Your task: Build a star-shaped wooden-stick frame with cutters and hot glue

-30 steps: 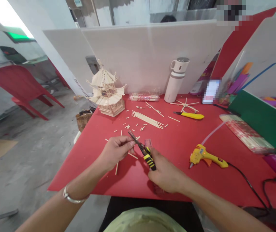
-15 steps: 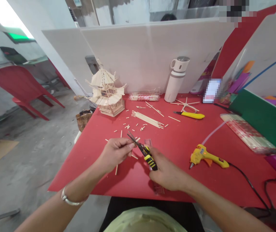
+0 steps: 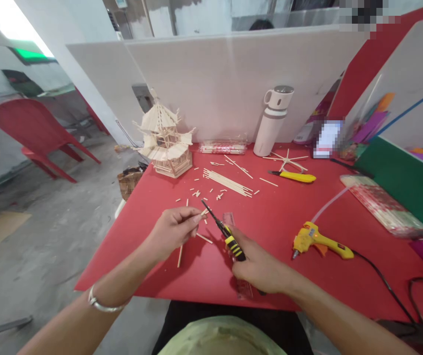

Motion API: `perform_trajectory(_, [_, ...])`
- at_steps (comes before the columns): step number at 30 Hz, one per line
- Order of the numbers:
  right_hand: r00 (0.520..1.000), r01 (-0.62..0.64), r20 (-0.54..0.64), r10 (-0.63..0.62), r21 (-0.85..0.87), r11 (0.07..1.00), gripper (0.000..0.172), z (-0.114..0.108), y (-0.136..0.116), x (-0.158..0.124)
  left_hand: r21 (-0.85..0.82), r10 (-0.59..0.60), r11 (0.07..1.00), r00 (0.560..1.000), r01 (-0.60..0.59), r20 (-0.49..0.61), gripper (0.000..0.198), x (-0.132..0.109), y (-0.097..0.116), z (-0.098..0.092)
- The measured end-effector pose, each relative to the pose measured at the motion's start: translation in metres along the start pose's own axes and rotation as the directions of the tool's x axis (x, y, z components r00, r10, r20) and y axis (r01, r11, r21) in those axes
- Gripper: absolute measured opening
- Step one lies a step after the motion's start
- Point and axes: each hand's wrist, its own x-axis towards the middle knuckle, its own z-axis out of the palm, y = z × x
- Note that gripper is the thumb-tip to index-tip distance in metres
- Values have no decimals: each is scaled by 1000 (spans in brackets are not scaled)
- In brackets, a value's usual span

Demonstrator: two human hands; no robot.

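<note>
My left hand (image 3: 177, 229) pinches a short piece of thin wooden stick (image 3: 204, 212) between thumb and fingertips. In my right hand (image 3: 257, 259) are needle-nose pliers (image 3: 235, 247) with black and yellow grips; their long dark jaws look closed and point up and left, close beside the stick piece. Whether the jaws touch it, I cannot tell. Below the hands, longer sticks (image 3: 180, 256) lie on the red tabletop (image 3: 144, 276), partly covered by my left hand. A clear ruler (image 3: 244, 289) lies partly under my right hand. Short cut bits (image 3: 196, 194) are scattered beyond.
A stick-built pagoda model (image 3: 165, 143) stands back left. Behind the hands lies a row of sticks (image 3: 228, 182). Further right are a yellow-handled cutter (image 3: 298, 176), a star-shaped stick frame (image 3: 287, 160), a white flask (image 3: 270, 123), a yellow glue gun (image 3: 320, 241) with its cord, and bagged sticks (image 3: 383, 204).
The pliers' jaws have gone from spread around the stick to closed, and have drawn slightly right, away from my left hand. The stick end at the left fingertips looks shorter.
</note>
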Motion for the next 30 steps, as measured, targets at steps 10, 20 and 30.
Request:
perform_trajectory(10, [949,-204,312,-44,714,670,71,11,5,-4,-26,127,992,991,-126,42,47,3,-9,-5])
perform_trajectory(20, [916,-347,400,-30,827,442,48,-13,20,29,-88,11,996,993,-21,-119,48,25,-21,-4])
perform_trajectory(30, [950,-310,242,196,667,678,36,2,16,25,-74,-16,997,999,20,52,47,31,-21,3])
